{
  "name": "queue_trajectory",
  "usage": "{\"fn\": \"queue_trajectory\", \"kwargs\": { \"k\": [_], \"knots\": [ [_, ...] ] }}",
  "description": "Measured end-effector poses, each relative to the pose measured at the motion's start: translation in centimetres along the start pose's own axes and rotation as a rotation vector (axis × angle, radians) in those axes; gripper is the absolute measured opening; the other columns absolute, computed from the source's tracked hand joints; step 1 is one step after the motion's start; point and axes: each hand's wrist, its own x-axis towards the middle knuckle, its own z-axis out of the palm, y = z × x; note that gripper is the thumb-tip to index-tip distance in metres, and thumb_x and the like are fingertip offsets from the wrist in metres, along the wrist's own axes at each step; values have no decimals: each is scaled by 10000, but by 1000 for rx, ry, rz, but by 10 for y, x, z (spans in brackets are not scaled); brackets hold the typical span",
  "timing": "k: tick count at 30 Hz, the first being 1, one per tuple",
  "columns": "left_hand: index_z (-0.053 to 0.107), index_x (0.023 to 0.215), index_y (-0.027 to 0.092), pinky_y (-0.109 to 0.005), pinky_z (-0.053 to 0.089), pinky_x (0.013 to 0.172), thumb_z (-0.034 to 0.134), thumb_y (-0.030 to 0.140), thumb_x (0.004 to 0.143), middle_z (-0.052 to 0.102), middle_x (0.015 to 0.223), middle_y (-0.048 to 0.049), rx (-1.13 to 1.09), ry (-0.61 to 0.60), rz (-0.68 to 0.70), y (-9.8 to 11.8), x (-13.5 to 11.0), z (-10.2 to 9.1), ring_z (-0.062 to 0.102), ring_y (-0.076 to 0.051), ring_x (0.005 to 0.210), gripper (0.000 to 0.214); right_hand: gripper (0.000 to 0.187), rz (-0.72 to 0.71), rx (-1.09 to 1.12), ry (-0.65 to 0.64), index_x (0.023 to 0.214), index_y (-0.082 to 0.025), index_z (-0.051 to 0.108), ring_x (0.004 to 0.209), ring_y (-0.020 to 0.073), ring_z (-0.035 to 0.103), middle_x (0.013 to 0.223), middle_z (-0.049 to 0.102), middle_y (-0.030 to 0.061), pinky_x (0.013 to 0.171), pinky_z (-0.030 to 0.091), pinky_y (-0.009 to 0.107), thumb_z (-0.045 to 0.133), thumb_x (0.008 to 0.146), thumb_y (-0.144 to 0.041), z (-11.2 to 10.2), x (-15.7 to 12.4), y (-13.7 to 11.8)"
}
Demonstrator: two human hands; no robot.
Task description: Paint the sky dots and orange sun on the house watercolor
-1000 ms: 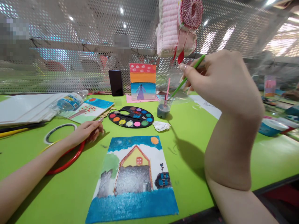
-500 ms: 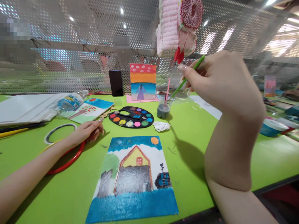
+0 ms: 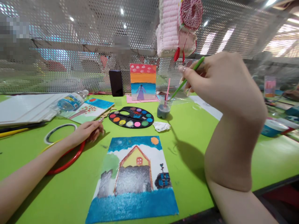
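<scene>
Fingers [image 3: 187,73] of the right hand [image 3: 221,84] pinch a green paintbrush [image 3: 184,81] near its upper end, with the wrist raised high over the bench [image 3: 193,137]. The left hand [image 3: 86,132] rests on the bench with its fingers [image 3: 97,133] curled against a red ring [image 3: 67,161]; whether they grip anything I cannot tell.

Near the person's edge of the bright, smooth green bench lies a house painting [image 3: 134,180]. Beyond it sit a black palette [image 3: 131,117] of colour wells and a crumpled tissue [image 3: 161,126]. A perforated metal screen [image 3: 70,46] runs along the far edge, and a dark phone [image 3: 115,82] and a small sunset painting [image 3: 143,81] lean against it. A pink knitted piece [image 3: 170,28] hangs above.

The paintbrush is thin, with a plain green handle. It slants down and away from the hand into a small clear cup [image 3: 163,109] of grey water, which hides the bristles, beside a pink brush [image 3: 167,88].
</scene>
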Motion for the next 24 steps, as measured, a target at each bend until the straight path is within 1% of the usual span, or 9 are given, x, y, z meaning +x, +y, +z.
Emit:
{"fn": "queue_trajectory", "kwargs": {
  "k": [3, 12, 15, 17, 21, 24],
  "knots": [
    [561, 717, 147, -185, 326, 360, 427, 713, 782, 509, 406, 27, 6, -5, 10, -1, 0, -1, 417, -84, 334, 586, 470, 7, 2, -12, 495, -235, 259, 505, 137, 273, 506, 262, -36, 558, 212, 308, 521, 882, -293, 0, 0, -1],
    [559, 728, 146, -183, 322, 359, 431, 660, 801, 514, 408, 26, 2, -7, 6, -2, -1, -1, 417, -87, 335, 535, 500, -14, 1, -25, 482, -229, 238, 502, 129, 220, 497, 227, -37, 559, 206, 319, 540, 878, -274, -2, -1, 0],
    [555, 727, 151, -183, 319, 354, 431, 638, 807, 513, 408, 27, -4, -7, 3, -3, -1, -1, 412, -87, 329, 508, 506, -22, -11, -27, 476, -230, 235, 487, 125, 221, 482, 224, -38, 553, 207, 322, 540, 879, -268, -1, -1, 0],
    [554, 719, 154, -182, 317, 354, 424, 622, 814, 510, 407, 26, 0, -3, 4, -3, -1, -1, 412, -87, 330, 495, 494, -23, -4, -30, 470, -232, 273, 478, 129, 268, 461, 274, -28, 556, 221, 325, 539, 883, -283, -1, -1, 0],
    [553, 707, 155, -182, 326, 365, 414, 599, 817, 504, 404, 22, 12, 4, 16, -1, -1, 0, 420, -88, 338, 478, 459, -16, 5, -46, 466, -224, 388, 485, 151, 394, 452, 419, 14, 563, 250, 331, 538, 893, -301, -1, -1, -2],
    [556, 710, 155, -185, 323, 362, 416, 601, 810, 506, 406, 21, 13, 1, 15, 0, -1, 0, 415, -88, 334, 478, 446, -25, 3, -49, 468, -221, 430, 497, 164, 439, 456, 460, 28, 572, 269, 334, 541, 893, -300, -2, -2, -2]
  ]
}}
